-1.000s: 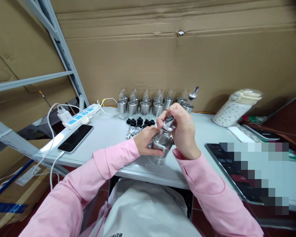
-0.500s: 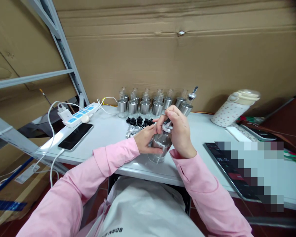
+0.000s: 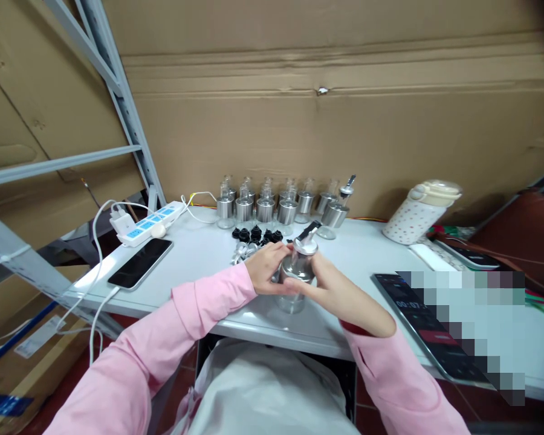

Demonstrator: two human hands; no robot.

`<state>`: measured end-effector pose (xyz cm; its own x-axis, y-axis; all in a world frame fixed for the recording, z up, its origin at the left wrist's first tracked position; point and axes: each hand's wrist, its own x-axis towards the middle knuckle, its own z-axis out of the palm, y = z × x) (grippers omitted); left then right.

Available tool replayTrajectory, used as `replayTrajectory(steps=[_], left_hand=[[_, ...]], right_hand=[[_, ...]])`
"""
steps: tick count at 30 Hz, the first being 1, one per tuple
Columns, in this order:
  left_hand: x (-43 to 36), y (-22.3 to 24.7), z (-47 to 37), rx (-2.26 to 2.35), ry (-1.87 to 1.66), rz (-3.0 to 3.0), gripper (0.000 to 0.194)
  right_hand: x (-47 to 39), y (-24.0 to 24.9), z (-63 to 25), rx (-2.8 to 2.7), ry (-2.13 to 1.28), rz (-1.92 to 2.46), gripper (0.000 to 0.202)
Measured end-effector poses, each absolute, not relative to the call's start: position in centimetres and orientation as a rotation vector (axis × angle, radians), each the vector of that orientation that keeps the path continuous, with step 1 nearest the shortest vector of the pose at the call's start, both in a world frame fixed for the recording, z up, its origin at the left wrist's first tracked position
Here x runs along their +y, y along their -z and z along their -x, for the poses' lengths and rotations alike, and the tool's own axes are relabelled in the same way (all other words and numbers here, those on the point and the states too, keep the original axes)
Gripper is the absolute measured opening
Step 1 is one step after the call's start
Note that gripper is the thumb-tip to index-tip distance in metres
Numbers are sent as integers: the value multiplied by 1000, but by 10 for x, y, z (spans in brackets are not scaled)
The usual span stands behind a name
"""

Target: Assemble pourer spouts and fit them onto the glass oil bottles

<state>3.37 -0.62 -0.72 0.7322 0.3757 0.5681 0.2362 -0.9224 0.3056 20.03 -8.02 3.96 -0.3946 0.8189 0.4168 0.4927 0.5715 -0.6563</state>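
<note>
Near the table's front edge, a glass bottle [image 3: 292, 304] with a metal sleeve is held between my two hands. A silver pourer cap with a black spout lid [image 3: 306, 241] sits on its neck. My left hand [image 3: 268, 269] wraps the bottle's left side, thumb across the front. On the right side, my right hand [image 3: 333, 284] grips the bottle's body, its thumb meeting the left one. Just behind lie black stoppers [image 3: 256, 233] and silver rings [image 3: 242, 251], partly hidden by my left hand.
Several sleeved glass bottles [image 3: 265, 210] stand in rows at the back; the rightmost bottle [image 3: 335, 214] has a pourer cap. A phone [image 3: 140, 263] and a power strip [image 3: 152, 222] lie left. To the right are a dotted flask [image 3: 419, 214] and a tablet-like device [image 3: 417, 320] showing a timer.
My right hand has come down from the pourer cap to the bottle's side, leaving the cap in view. My left hand still holds the bottle. The camera view has tilted slightly upward.
</note>
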Motion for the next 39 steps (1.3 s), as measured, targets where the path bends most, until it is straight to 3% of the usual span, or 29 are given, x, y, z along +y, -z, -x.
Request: replayTrajectory(steps=[3,8,15,21,30,39], left_hand=[[-7,5,-34,543,-938,-2745,83],[-6,7,-35,720,-939,-2718,88],[-2,12,-35,863,-985,-2662,68],[-5,13,-37,854,-891,-2692,58],[-5,13,-39,918,-765,-2756,57],[-7,3,-38,958,-667,-2892,57]], right_hand=[[-79,-49,-205,-2046,-620,1109,22],[-58,-65,-212,-2047,-633,1141,21],[15,-80,-237,-1568,-134,1366,28],[76,-59,-245,-1530,2,1503,24],[106,-29,-242,-1553,-148,1507,18],[88,-24,-243,-1467,154,1311,38]])
